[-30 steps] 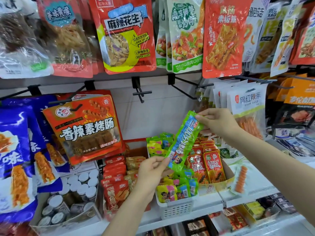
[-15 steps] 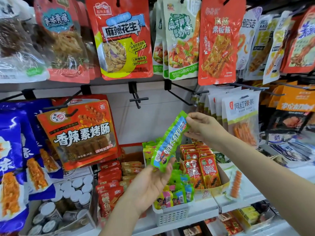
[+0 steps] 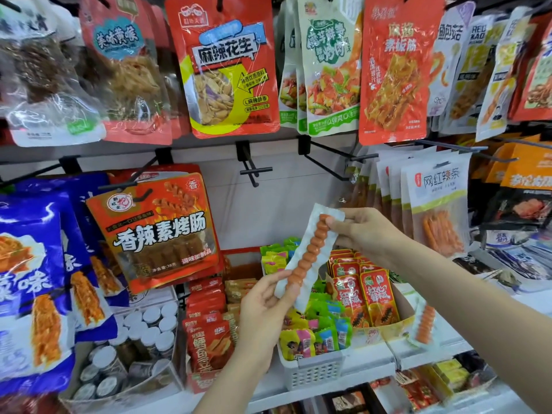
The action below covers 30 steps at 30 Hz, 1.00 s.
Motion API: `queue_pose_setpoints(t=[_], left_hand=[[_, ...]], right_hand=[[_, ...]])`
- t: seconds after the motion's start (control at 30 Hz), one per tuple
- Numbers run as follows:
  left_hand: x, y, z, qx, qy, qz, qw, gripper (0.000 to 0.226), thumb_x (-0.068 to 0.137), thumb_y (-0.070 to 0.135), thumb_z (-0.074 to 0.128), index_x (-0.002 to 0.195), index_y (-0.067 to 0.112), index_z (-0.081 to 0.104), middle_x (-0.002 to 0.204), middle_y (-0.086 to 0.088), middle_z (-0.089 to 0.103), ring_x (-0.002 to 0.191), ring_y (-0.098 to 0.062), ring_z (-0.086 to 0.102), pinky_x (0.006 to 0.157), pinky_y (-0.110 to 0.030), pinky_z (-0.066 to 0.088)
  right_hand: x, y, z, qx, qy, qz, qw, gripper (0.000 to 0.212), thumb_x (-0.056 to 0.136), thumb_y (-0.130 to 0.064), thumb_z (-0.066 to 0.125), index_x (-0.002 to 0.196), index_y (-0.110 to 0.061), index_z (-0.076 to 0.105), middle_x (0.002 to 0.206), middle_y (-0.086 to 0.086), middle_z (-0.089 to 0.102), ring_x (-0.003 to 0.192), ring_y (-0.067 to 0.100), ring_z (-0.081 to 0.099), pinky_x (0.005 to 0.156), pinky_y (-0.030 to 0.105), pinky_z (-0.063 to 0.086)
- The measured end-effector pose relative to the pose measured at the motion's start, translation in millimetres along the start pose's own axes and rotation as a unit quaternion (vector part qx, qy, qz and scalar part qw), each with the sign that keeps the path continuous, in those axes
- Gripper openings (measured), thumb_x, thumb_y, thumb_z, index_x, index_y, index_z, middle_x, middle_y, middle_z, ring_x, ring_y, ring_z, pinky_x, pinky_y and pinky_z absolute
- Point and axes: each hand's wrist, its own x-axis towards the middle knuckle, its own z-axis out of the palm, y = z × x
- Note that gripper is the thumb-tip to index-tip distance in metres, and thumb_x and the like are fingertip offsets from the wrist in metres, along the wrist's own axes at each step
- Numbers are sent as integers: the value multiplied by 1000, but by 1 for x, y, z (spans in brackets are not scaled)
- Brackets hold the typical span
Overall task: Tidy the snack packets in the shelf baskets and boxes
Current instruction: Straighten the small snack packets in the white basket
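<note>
Sausage-stick packet held up at both ends, mid-sort.

At the centre of the frame a long clear packet (image 3: 307, 258) with an orange ridged sausage stick is held tilted above the shelf; the right hand (image 3: 363, 234) pinches its top end and the left hand (image 3: 265, 306) grips its bottom end. Directly under it sits the white basket (image 3: 310, 372) of small green and yellow packets, with the box of red packets (image 3: 403, 319) to the right. A matching packet (image 3: 422, 322) lies at the right, just beside that box. This looks like the checking step; next, probably, it should go beside its match, lowered clear of the basket.
</note>
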Motion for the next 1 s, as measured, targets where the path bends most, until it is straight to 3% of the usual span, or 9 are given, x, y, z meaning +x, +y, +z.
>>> queue_pose_setpoints(t=[0.23, 0.33, 0.43, 0.5, 0.57, 0.67, 0.77, 0.87, 1.0], left_hand=[[0, 11, -1, -95, -36, -50, 994, 29, 91, 38, 49, 94, 21, 73, 111, -11, 72, 103, -26, 70, 76, -29, 57], [1, 9, -3, -127, -61, -62, 988, 29, 93, 38, 49, 106, 21, 68, 119, -15, 69, 106, -28, 69, 78, -31, 57], [3, 15, -3, -237, -102, -192, 947, 45, 99, 48, 39, 130, 18, 52, 127, -18, 64, 110, -34, 67, 79, -39, 58], [3, 19, -4, -261, -129, -276, 916, 58, 98, 53, 38, 127, 10, 63, 127, -21, 64, 106, -33, 68, 77, -39, 59], [5, 21, -4, -253, -148, -287, 912, 46, 97, 43, 51, 115, 6, 71, 121, -21, 66, 94, -27, 70, 72, -33, 59], [8, 18, -4, -255, -129, -242, 927, 39, 79, 13, 74, 115, 0, 70, 105, -16, 69, 81, -19, 66, 67, -26, 57], [14, 7, -6, -59, -52, -145, 986, 46, 75, 12, 78, 120, 18, 66, 110, 6, 72, 97, -12, 70, 77, -28, 53], [20, -1, -8, 68, -5, -49, 996, 38, 82, 11, 77, 114, 29, 67, 115, 8, 71, 102, -14, 69, 85, -32, 56], [40, -7, -5, 139, 15, 43, 989, 39, 83, 8, 77, 109, 35, 67, 107, 12, 72, 86, -14, 72, 69, -30, 59]], right_hand=[[-3, -5, -2, -10, 15, -1, 1000, 26, 91, -14, 63, 112, 2, 66, 103, 16, 74, 98, 28, 71, 90, 43, 56], [-5, -7, -3, -3, 4, 2, 1000, 29, 91, -14, 62, 115, 3, 64, 104, 16, 73, 98, 27, 71, 89, 40, 57], [-6, -9, -3, 28, -27, 22, 999, 30, 91, -11, 61, 118, 3, 62, 108, 17, 72, 101, 28, 70, 88, 37, 58], [-6, -9, -3, 58, -54, 17, 997, 29, 94, -7, 58, 120, 4, 61, 110, 17, 70, 106, 29, 68, 91, 36, 56], [-7, -10, -2, 82, -79, 2, 993, 29, 95, -5, 55, 122, 2, 60, 108, 15, 68, 109, 30, 66, 94, 37, 55], [-6, -11, -5, 68, -107, 1, 992, 29, 94, -8, 55, 122, -6, 62, 100, 5, 71, 105, 27, 68, 91, 35, 56], [-1, -17, -15, 55, -122, 43, 990, 30, 100, -12, 47, 127, -11, 61, 105, 6, 74, 101, 27, 70, 87, 33, 58], [3, -23, -21, 22, -106, 64, 992, 36, 99, -28, 52, 131, -14, 58, 119, 11, 69, 105, 25, 69, 85, 35, 58], [5, -29, -21, -256, -53, 24, 965, 34, 86, -30, 72, 116, -14, 70, 107, 5, 74, 91, 17, 73, 82, 35, 60]])
